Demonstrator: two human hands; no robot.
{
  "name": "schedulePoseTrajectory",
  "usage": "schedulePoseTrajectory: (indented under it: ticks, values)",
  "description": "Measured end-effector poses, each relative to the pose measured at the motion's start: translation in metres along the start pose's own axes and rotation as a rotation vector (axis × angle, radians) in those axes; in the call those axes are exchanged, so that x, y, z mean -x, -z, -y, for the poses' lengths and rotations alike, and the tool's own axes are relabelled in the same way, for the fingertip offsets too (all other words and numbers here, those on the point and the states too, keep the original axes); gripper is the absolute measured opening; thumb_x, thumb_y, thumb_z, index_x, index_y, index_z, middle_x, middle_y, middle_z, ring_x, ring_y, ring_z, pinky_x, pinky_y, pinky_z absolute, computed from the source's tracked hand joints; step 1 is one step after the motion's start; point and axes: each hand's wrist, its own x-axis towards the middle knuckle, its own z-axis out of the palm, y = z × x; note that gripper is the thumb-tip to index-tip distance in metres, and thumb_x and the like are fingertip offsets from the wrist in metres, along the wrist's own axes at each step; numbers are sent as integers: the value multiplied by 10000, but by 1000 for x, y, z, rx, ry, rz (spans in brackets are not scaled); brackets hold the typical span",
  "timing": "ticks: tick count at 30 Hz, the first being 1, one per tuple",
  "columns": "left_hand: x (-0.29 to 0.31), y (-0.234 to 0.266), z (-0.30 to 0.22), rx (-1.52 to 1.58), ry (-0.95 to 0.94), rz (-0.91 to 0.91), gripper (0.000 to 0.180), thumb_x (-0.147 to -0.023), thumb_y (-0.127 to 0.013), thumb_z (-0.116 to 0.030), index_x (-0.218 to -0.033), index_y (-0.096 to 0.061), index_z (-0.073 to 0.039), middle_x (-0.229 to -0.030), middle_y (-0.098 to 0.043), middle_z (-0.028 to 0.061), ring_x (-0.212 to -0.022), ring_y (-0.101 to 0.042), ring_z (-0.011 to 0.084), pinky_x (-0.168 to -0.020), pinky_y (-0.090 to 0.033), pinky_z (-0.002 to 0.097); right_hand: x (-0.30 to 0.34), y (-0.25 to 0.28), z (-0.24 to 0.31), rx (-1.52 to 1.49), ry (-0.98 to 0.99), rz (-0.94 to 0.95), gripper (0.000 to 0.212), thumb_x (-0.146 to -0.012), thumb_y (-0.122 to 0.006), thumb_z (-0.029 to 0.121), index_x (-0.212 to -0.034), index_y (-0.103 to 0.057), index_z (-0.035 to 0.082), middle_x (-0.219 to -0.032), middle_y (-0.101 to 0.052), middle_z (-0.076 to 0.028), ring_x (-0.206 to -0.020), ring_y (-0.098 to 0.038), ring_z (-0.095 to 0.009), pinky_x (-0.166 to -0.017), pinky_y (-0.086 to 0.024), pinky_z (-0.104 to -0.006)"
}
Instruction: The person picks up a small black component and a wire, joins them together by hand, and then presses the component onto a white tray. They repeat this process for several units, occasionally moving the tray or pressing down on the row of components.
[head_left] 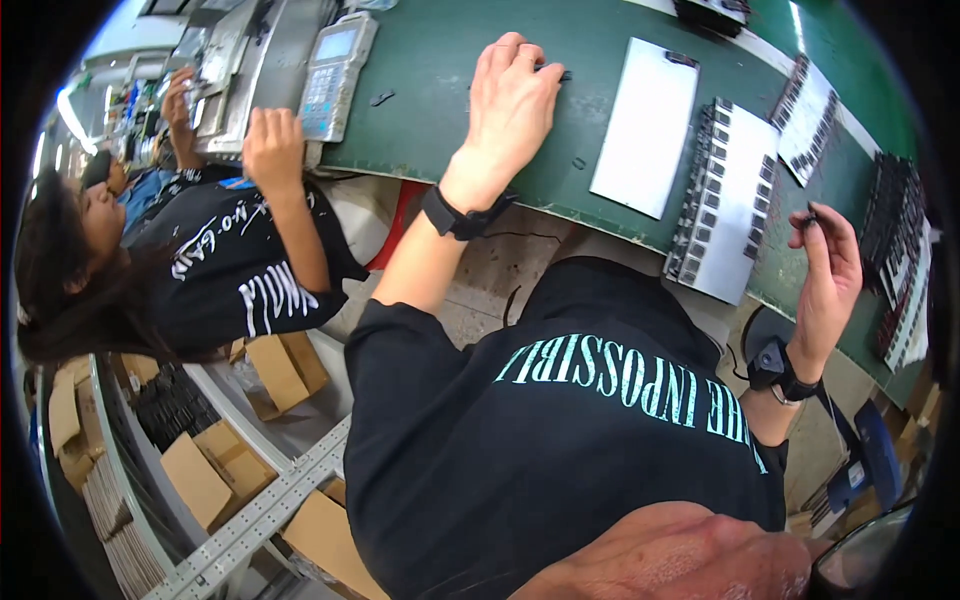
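My left hand (513, 108) is over the green table with its fingers curled downward. A small black part (564, 75) juts out beside its fingertips, most of it hidden behind them. At the right, my right hand (830, 258) is raised near the table's front edge, pinching another small black piece (811, 213) between thumb and fingers. Between the hands lies a plain white board (643, 135) with a dark part at its top corner. Beside it, nearest my right hand, is a white board lined along both long edges with small black parts (738, 200).
A second lined board (806, 125) lies farther back, and stacked dark strips (897, 240) stand at the far right. One loose black piece (382, 98) is on the green table (430, 60). At left, a co-worker (190, 260) sits by a keypad device (335, 80). Cardboard boxes (215, 470) fill shelving below.
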Motion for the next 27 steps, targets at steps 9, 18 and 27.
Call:
schedulePoseTrajectory:
  ticks: [9, 18, 27]
  values:
    - [-22, 2, -1, 20, -66, 89, 92, -811, -711, -126, -889, -716, -76, -997, -669, 90, -1057, -578, 299, -877, -494, 397, -12, -3, -16, -149, -182, 35, 244, -999, -586, 130, -1187, -632, -19, -980, -706, -86, -854, -621, -91, -800, -497, -246]
    - [-28, 24, -48, 369, 15, -82, 128, -843, -677, -85, -970, -682, -63, -844, -691, 95, -735, -678, 277, -697, -551, 371, -14, -8, -21, -277, -152, 71, 200, -989, -603, 134, -1139, -625, 4, -1052, -686, -67, -844, -619, -89, -784, -510, -244]
    - [-14, 22, -130, 749, -248, -83, 206, -844, -705, -55, -1045, -669, -34, -916, -685, 133, -734, -693, 275, -650, -569, 342, -18, -43, 2, -157, -249, 382, 188, -978, -623, 131, -1114, -623, 1, -995, -651, -26, -875, -626, -89, -804, -509, -245]
